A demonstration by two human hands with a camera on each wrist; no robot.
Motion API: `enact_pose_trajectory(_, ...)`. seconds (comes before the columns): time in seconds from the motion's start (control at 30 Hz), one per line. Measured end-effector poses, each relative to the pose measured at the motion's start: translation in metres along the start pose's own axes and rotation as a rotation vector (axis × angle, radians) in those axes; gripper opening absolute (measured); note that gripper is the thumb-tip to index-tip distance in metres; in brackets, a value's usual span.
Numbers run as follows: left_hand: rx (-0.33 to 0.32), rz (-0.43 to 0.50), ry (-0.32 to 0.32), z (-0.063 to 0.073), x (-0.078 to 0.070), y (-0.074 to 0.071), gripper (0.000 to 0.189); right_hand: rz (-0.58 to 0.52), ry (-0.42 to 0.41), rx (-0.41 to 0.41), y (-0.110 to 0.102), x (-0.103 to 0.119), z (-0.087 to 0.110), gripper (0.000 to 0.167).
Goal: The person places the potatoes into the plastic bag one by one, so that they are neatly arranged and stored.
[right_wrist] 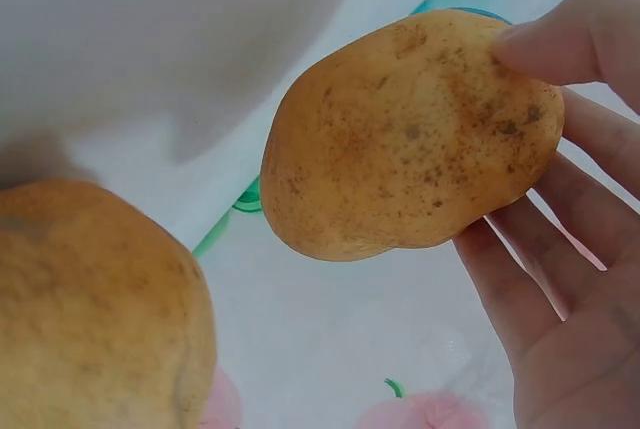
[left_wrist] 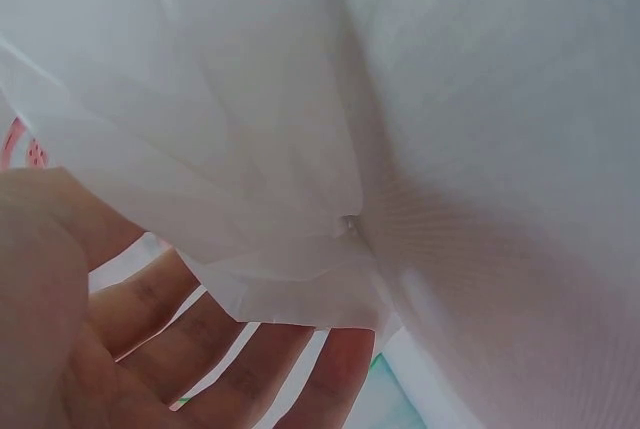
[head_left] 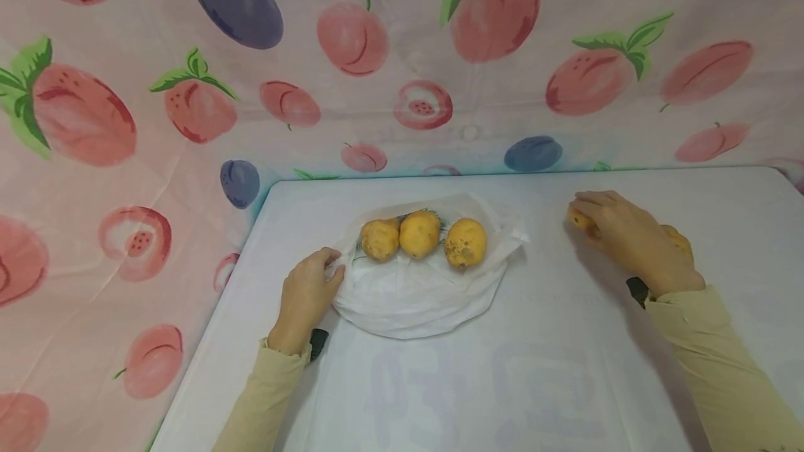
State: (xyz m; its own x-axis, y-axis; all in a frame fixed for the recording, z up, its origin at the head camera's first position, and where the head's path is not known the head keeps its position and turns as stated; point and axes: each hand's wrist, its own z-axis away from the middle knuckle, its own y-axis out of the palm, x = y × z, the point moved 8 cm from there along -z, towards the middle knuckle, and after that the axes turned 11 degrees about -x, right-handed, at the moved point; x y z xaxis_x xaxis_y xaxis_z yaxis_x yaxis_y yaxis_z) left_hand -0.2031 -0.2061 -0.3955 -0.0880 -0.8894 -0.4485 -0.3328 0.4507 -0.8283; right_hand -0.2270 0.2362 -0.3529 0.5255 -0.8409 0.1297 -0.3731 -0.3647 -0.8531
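A thin white plastic bag [head_left: 408, 305] lies spread on the white table, with three yellow potatoes [head_left: 419, 234] in a row on its far part. At the bag's left edge, my left hand [head_left: 308, 295] holds the thin film between thumb and fingers; in the left wrist view the fingers [left_wrist: 250, 369] pass behind the film. Well to the right of the bag, my right hand [head_left: 628, 236] grips a potato [right_wrist: 410, 134] with brown specks, thumb on one side and fingers on the other. Another potato [head_left: 677, 241] lies close beside that hand, partly hidden by it.
The white table [head_left: 553, 368] has its far edge against a hanging cloth [head_left: 377, 103] printed with peaches and plums. The same cloth continues down the left side of the table.
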Motion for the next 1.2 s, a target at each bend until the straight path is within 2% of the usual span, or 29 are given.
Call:
enact_pose_trajectory(0.53,-0.003,-0.003,-0.002,0.000,-0.001,-0.001,0.025,0.004,0.010,-0.029,-0.014,0.019,-0.009,0.047)
enact_pose_trajectory(0.9,-0.013,-0.002,0.000,0.000,0.000,0.000,0.025,-0.019,-0.041,-0.113,-0.028,0.041,-0.019,0.050)
enact_pose_trajectory(1.2,0.000,-0.005,-0.008,0.000,0.000,0.000,0.026,-0.038,-0.045,-0.099,-0.029,0.057,-0.026,0.053)
